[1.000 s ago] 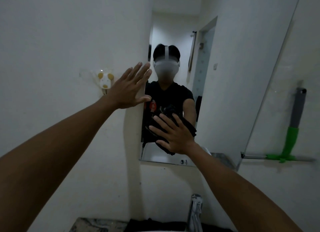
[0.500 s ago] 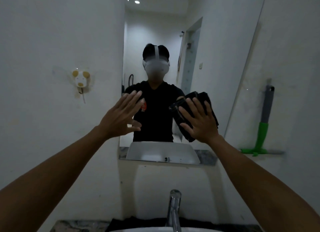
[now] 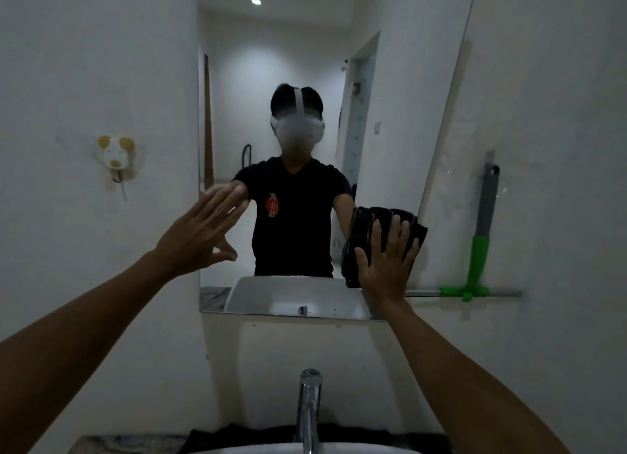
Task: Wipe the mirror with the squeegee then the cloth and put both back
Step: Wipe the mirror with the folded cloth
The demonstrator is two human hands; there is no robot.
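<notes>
A frameless mirror (image 3: 407, 80) hangs on the white wall straight ahead. My right hand (image 3: 386, 260) lies flat on a folded black cloth (image 3: 417, 231), pressing it against the mirror's lower right corner. My left hand (image 3: 200, 233) is raised with fingers spread at the mirror's lower left edge and holds nothing. The squeegee (image 3: 481, 236), grey shaft with a green grip and green head, stands upright against the wall right of the mirror, its blade resting on a narrow rail.
A chrome tap (image 3: 308, 409) rises from the white basin (image 3: 305, 449) at the bottom, on a dark counter. An animal-shaped wall hook (image 3: 116, 155) sits left of the mirror. A person's reflection fills the mirror's middle.
My right hand has carried the cloth rightwards across the mirror to its lower right corner. The left hand has stayed near the left edge. The view has shifted so the mirror is centred.
</notes>
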